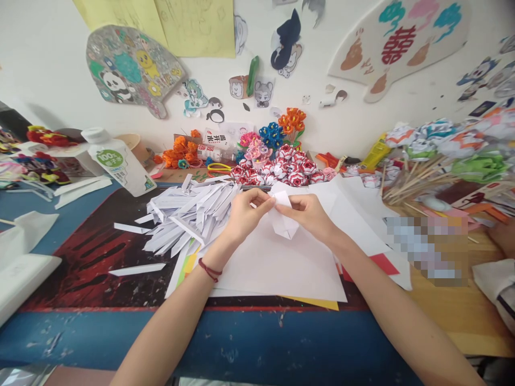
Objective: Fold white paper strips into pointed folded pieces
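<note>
A folded piece of white paper [286,225] is held up between both hands above large white sheets [277,268]. My left hand [250,212] pinches its upper left edge between thumb and fingers, and a dark red band circles that wrist. On the other side, my right hand [309,212] grips the paper's right edge with thumb and index finger. The lower part of the folded paper hangs free below the fingers. A heap of folded white paper strips [193,214] lies just left of my left hand.
Red-and-white paper flowers [285,166] stand behind the hands. A white bottle [120,163] is at the back left. Wooden sticks [418,179] and more paper flowers crowd the right. Part of another person's arm [502,236] shows at the right edge.
</note>
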{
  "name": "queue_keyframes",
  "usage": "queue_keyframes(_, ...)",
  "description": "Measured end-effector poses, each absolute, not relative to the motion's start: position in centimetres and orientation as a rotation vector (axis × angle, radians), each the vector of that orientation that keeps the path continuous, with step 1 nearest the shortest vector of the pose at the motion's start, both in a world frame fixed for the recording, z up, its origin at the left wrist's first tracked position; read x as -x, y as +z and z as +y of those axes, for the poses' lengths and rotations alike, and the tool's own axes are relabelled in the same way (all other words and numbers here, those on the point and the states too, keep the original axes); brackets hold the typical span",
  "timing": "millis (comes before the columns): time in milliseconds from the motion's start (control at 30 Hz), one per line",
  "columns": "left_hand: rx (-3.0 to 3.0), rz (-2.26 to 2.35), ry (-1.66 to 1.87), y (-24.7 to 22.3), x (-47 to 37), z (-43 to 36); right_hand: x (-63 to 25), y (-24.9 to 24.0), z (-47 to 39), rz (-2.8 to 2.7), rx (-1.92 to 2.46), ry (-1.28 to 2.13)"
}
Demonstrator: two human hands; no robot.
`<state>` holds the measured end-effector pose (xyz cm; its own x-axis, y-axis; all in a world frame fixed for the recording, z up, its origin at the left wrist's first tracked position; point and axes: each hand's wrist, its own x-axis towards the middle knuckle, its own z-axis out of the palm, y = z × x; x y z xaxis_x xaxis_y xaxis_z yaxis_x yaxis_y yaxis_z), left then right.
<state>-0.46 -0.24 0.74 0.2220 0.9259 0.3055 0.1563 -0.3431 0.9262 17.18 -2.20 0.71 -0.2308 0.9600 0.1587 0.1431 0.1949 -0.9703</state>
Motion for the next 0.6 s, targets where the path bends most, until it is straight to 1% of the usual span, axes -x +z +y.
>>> queue_keyframes(167, -1.739, 1.025, 1.176, 0.84, 0.3, -0.37, -17.27, 0.81, -2.15, -1.577, 1.072, 1.102)
queue_keyframes(600, -1.756, 1.021, 1.168, 0.85, 0.14, -0.51, -17.06, 0.63, -2.23, -1.531, 1.092, 1.15)
